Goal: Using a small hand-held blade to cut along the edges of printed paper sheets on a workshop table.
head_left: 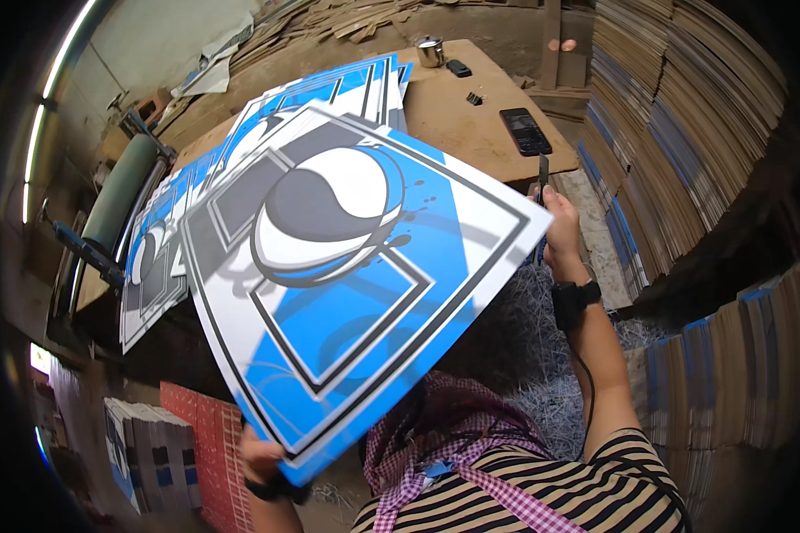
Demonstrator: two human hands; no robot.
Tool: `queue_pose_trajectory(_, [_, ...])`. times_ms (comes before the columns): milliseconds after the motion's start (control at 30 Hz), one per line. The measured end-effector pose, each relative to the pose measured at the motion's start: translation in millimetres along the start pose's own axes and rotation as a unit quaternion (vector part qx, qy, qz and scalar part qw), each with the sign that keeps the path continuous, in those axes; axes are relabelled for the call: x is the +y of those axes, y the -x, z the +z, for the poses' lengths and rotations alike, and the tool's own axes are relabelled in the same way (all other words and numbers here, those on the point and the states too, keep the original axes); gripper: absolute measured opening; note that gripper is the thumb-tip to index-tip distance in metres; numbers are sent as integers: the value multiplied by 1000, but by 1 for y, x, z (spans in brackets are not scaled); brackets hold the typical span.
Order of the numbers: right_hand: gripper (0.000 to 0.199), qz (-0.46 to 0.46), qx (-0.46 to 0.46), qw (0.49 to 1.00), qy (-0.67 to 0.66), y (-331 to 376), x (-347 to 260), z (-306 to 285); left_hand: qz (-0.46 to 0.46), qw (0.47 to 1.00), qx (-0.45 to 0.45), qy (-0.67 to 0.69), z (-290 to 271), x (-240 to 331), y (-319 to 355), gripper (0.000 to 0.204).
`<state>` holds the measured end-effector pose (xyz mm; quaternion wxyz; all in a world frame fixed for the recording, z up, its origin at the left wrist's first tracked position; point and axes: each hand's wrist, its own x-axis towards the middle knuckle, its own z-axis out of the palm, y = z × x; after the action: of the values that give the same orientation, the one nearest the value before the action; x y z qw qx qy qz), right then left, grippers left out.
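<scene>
A large printed sheet (356,346) in blue, white and grey, with a round two-tone emblem, is raised and tilted in front of me. My left hand (262,453) grips its lower left corner, the fingers partly hidden by the sheet. At the right corner, my right hand (562,226) is closed, with the sheet's edge against it. A narrow, dark, blade-like tool (543,168) sticks up from the same hand; its lower part is mostly hidden. Beyond the raised sheet, a stack of similar printed sheets (364,86) lies on the table, with more sheets (157,266) fanned out at left.
The brown table (471,133) carries a metal cup (430,51), a black keypad phone (525,131), a small dark device (459,67) and a black clip (475,98). A green roller (120,191) stands at left. Tall board stacks (684,133) line the right; paper shreds (542,400) cover the floor.
</scene>
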<state>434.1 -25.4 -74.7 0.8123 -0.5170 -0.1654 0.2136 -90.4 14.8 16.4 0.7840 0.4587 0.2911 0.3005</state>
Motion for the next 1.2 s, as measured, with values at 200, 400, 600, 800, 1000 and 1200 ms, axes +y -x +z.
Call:
queue_pose_trajectory(200, [32,49,-141,988,30,78,-27,29,231,949,184,-114,-143,-11,-18,54])
queue_pose_trajectory(400, [32,-5,-307,948,86,115,-37,57,118,989,53,78,-97,-92,-23,58])
queue_pose_trajectory(600, [30,62,-415,892,167,147,-35,84,73,981,-147,102,55,-47,-31,80])
queue_pose_trajectory(800, [25,112,-463,868,141,156,-25,98,104,964,-13,245,89,-53,-46,56])
queue_pose_trajectory(1000, [27,139,-470,867,88,155,-16,100,106,976,72,178,100,-51,-52,41])
queue_pose_trajectory(1200, [27,168,-512,841,52,154,-12,98,102,982,104,123,102,-50,-51,45])
